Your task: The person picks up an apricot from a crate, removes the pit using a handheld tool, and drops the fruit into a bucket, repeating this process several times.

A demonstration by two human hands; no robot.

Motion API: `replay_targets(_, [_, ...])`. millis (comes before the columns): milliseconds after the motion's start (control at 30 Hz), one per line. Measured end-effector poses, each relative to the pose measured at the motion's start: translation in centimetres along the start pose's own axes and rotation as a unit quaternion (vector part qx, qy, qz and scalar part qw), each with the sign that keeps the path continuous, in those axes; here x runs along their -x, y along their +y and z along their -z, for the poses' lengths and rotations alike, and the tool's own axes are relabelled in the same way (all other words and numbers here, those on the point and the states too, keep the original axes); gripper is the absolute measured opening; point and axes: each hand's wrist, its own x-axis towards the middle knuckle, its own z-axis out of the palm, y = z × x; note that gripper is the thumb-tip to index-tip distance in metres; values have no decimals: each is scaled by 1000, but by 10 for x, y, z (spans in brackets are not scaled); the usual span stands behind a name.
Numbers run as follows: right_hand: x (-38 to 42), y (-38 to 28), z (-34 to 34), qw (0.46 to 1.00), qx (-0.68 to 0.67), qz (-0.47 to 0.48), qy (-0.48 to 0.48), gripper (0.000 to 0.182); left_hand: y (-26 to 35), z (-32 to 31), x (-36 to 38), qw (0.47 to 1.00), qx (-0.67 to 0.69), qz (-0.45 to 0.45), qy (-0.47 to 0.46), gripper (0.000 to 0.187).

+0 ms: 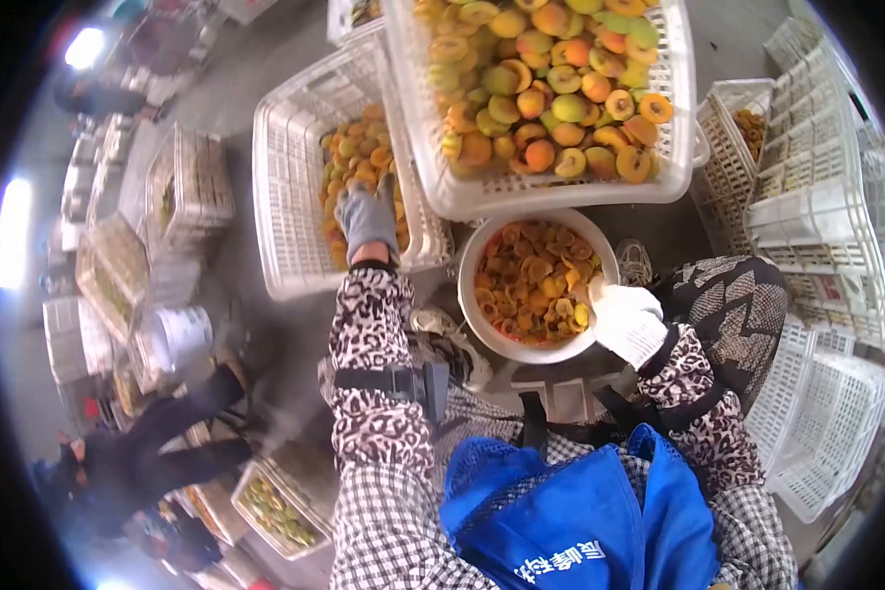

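My left hand (369, 221), in a grey glove, reaches down onto the apricots (356, 147) in a white plastic crate (290, 197). Its fingers look apart, resting on the fruit, and nothing is visibly held. My right hand (631, 323), in a white knit glove, is at the right rim of a round white bucket (477, 329). Its fingers are curled at the bucket's edge; what they hold, if anything, is hidden. Pitted apricot halves (536, 280) fill much of the bucket. Beyond it stands another white crate (560, 202) with whole and halved apricots.
Stacked white crates (806, 167) rise on the right, with an empty-looking crate (821, 423) below them. At left stand more crates (192, 187) and a white pail (182, 334). A person in dark clothes (147, 462) is at lower left, near a crate of fruit (280, 511).
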Motion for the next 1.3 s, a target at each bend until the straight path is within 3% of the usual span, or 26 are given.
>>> replay_targets(33, [22,59,88,990,-72,-106,51,17,-4,-3,1,998,-4,-1,61,60])
replay_targets(67, [23,87,111,963,-226,-39,142,15,4,14,4,987,154,25,33,59])
replay_targets(100, [18,101,132,907,-400,-61,115,18,13,46,8,950,309,51,15,59])
replay_targets(133, [11,111,151,823,-557,-79,80,21,7,64,13,919,391,-44,32,54])
replay_targets(167, [9,114,172,707,-689,-88,133,25,2,86,23,873,464,-139,51,49])
replay_targets(200, [10,113,187,568,-801,-93,168,29,25,150,50,647,753,100,-66,39])
replay_targets(233, [10,117,185,561,-821,-101,30,39,7,178,65,663,730,133,-102,36])
replay_targets(267, [13,117,195,509,-856,-89,28,32,5,206,100,701,708,-37,-83,35])
replay_targets(333, [21,122,220,475,-877,-64,-21,25,-24,226,129,787,616,16,-33,37])
replay_targets(367, [28,122,236,496,-867,-41,5,21,-46,229,150,825,564,7,-33,35])
replay_targets(400, [36,120,244,466,-884,-15,-13,28,-72,232,172,860,509,-4,-36,34])
replay_targets(433, [43,117,256,476,-880,5,-12,26,-107,226,192,904,398,-147,-48,34])
replay_targets(467, [50,113,264,484,-874,25,-8,24,-117,215,217,903,406,-135,-33,37])
replay_targets(500, [56,111,264,571,-816,81,37,22,-110,211,250,913,397,57,-67,30])
replay_targets(533, [62,111,272,649,-745,135,78,20,-123,200,278,886,430,151,-89,28])
replay_targets(567, [72,102,284,596,-773,198,92,18,-134,187,304,850,458,238,-105,26])
replay_targets(600, [82,100,295,622,-743,231,84,17,-125,188,325,868,378,292,-139,22])
replay_targets(667, [97,79,297,605,-718,322,120,18,-136,163,374,842,406,315,-165,23])
replay_targets(800, [123,57,311,680,-553,440,196,34,-118,144,430,783,475,343,-207,28])
replay_targets(867, [128,44,302,691,-535,463,151,28,-107,146,442,785,471,343,-209,28])
replay_targets(967, [144,62,310,626,-587,513,25,18,-104,156,459,818,435,310,-214,29])
replay_targets(1067, [156,99,307,486,-636,547,-244,25,-102,161,484,836,410,303,-205,30])
replay_targets(1100, [159,93,296,459,-656,544,-251,29,-101,164,489,835,406,300,-220,31])
replay_targets(1233, [163,95,315,534,-622,400,-409,34,-102,163,504,831,395,281,-273,36])
replay_targets(1267, [161,92,311,514,-626,403,-427,33,-98,168,506,832,395,278,-272,36])
replay_targets(1300, [161,91,312,548,-612,414,-392,33,-92,177,508,881,317,240,-255,38])
